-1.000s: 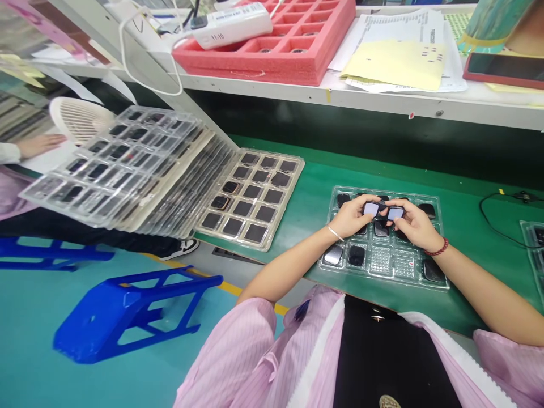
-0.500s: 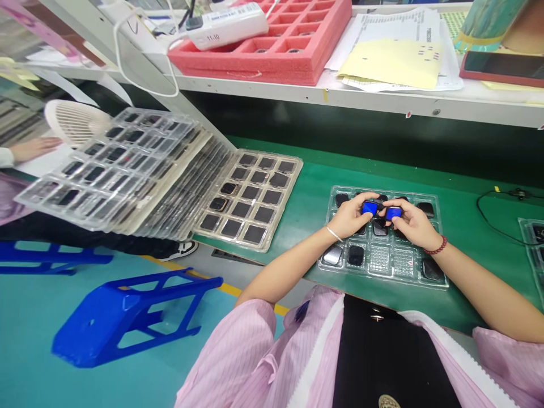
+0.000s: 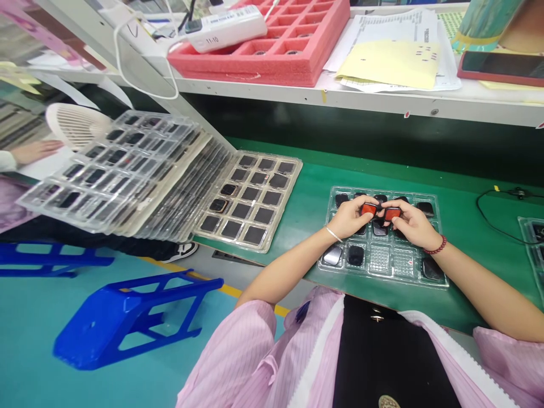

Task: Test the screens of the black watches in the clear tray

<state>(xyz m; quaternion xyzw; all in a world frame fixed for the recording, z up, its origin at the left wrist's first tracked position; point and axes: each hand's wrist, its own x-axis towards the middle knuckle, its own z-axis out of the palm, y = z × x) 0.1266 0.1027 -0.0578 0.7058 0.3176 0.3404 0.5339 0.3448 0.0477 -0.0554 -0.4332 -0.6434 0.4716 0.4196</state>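
Observation:
My left hand is closed on a small square watch-like device with a lit red screen. In my right hand is a second such device, its red screen facing up. The two devices are side by side, close together, with my thumbs at their lower edges. Both hands are over a clear plastic tray on the green table. Dark square pieces, such as a black one at the front, sit in its compartments; two front compartments hold no piece. My fingers hide part of the back rows.
Left of my arms lies another tray of dark squares, beside a leaning stack of trays. A shelf with a red foam tray spans the back. Blue stool at lower left; a person's hand at far left.
Both screens have changed from blue to red. My hands keep nearly the same place and grip. The whole view has shifted very slightly.

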